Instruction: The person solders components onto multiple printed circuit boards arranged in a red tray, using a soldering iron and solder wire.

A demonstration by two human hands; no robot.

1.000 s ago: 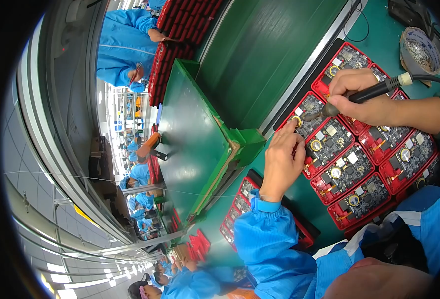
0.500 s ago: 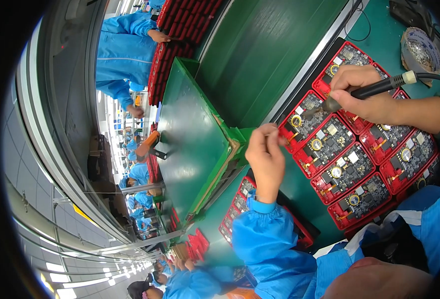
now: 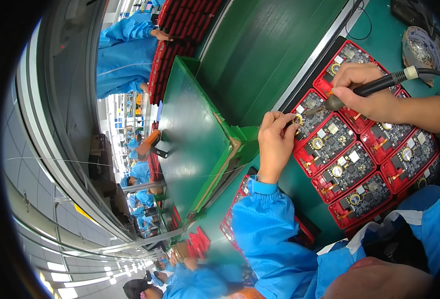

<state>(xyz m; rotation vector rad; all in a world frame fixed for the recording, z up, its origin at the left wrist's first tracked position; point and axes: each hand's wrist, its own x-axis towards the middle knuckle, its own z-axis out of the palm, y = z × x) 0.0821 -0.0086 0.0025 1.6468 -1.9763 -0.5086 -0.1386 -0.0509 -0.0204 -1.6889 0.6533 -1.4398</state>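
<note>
My right hand (image 3: 363, 88) grips a soldering iron (image 3: 379, 84) with a black handle and cable. Its tip reaches down to a circuit board (image 3: 311, 105) in a red case, close to a round, yellow-ringed part (image 3: 297, 119). Thumb and index finger pinched, my left hand (image 3: 276, 144) is at that same part, beside the iron's tip. A thin strand (image 3: 180, 175), apparently solder wire, runs from the left toward this hand; its end between the fingers is too small to see. Similar red cases with boards (image 3: 343, 169) lie in rows below and beside.
A round tub (image 3: 422, 52) with scraps stands at the upper right. A green conveyor belt (image 3: 270, 45) runs behind a green-edged panel (image 3: 195, 134). Another batch of red cases (image 3: 232, 214) lies partly under my left sleeve. Across the line, a person in blue (image 3: 125, 60) touches stacked red cases.
My left hand has moved right and down to the board, its fingertips now beside the iron's tip. The iron has shifted only slightly. The person across has drawn one arm in.
</note>
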